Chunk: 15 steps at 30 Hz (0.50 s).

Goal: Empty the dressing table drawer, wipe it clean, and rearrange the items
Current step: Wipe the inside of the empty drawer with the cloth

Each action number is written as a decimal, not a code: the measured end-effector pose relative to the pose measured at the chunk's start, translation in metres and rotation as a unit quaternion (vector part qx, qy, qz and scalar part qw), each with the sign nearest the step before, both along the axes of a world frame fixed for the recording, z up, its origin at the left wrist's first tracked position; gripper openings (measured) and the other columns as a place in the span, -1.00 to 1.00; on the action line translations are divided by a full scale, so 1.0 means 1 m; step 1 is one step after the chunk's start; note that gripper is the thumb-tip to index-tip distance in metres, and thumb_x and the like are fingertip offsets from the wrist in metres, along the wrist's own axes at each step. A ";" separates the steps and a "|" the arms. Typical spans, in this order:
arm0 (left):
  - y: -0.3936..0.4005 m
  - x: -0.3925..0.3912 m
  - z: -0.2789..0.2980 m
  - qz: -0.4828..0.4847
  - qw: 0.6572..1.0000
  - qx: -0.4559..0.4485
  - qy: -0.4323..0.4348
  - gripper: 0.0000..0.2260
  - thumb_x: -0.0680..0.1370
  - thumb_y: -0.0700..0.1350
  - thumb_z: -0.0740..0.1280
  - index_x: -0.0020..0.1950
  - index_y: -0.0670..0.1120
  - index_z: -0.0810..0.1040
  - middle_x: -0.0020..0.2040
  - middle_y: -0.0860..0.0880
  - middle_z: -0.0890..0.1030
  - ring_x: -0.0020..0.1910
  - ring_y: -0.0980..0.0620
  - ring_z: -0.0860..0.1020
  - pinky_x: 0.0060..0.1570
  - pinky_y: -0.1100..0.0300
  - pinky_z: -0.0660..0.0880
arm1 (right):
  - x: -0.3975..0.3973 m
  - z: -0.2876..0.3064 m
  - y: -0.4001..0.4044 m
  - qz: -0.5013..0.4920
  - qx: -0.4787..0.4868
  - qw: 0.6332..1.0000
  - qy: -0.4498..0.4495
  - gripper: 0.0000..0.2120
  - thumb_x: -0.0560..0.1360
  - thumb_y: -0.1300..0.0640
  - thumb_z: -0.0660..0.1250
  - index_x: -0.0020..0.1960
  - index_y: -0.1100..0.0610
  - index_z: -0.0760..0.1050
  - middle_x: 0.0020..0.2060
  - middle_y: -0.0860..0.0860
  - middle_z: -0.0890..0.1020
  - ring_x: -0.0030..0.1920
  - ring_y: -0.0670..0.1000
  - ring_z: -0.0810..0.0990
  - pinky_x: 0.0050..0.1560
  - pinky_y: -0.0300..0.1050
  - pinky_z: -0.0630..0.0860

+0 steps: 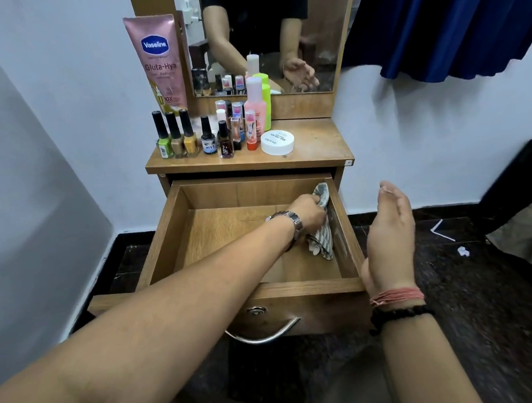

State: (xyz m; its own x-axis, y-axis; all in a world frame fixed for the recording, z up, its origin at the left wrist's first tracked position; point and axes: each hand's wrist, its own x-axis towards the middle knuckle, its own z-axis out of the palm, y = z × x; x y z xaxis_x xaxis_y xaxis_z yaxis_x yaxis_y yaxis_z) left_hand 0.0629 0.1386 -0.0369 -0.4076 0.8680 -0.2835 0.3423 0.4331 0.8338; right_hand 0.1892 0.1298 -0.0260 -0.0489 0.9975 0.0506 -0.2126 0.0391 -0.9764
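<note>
Wooden drawer (198, 237) stood pulled out at centre frame, nothing in it but cloth. Left hand (306, 212) reached in, fingers curled round striped cloth (321, 244), pressing it against drawer's right inner wall. Right hand (390, 240) hovered just right of drawer, fingers relaxed, holding nothing. Tabletop (317, 141) above carried nail polish bottles (176, 135), pink bottle (255, 107), white round jar (277, 141). Pink Vaseline tube (157, 61) leaned at upper left beside mirror (319, 34).
</note>
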 end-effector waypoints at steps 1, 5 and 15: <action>-0.003 0.001 0.001 -0.011 1.000 -0.003 -0.003 -0.81 0.52 -0.35 0.20 0.06 -0.30 0.54 0.01 -0.29 0.60 0.09 -0.30 0.57 0.13 -0.11 0.52 | 0.000 0.000 0.000 0.000 -0.005 1.000 0.002 -0.77 0.61 -0.05 0.15 0.23 -0.08 0.43 0.13 -0.20 0.49 0.02 -0.44 0.40 -0.07 -0.50 0.27; -0.019 0.014 0.007 -0.046 0.999 -0.019 -0.014 -0.85 0.50 -0.37 0.22 0.02 -0.33 0.53 -0.03 -0.31 0.59 0.01 -0.30 0.59 0.07 -0.15 0.52 | -0.001 -0.001 0.001 0.009 0.003 1.000 -0.021 -0.69 0.61 -0.07 0.14 0.30 -0.03 0.42 0.12 -0.21 0.47 0.05 -0.36 0.42 -0.04 -0.46 0.28; -0.056 0.035 0.029 -0.144 0.984 -0.080 0.062 -0.77 0.54 -0.22 0.22 0.11 -0.29 0.57 0.04 -0.25 0.64 0.00 -0.19 0.62 0.02 -0.02 0.59 | -0.001 -0.002 0.000 0.019 0.005 0.999 -0.048 -0.69 0.60 -0.06 0.16 0.30 -0.01 0.42 0.13 -0.18 0.48 0.09 -0.26 0.44 -0.06 -0.43 0.29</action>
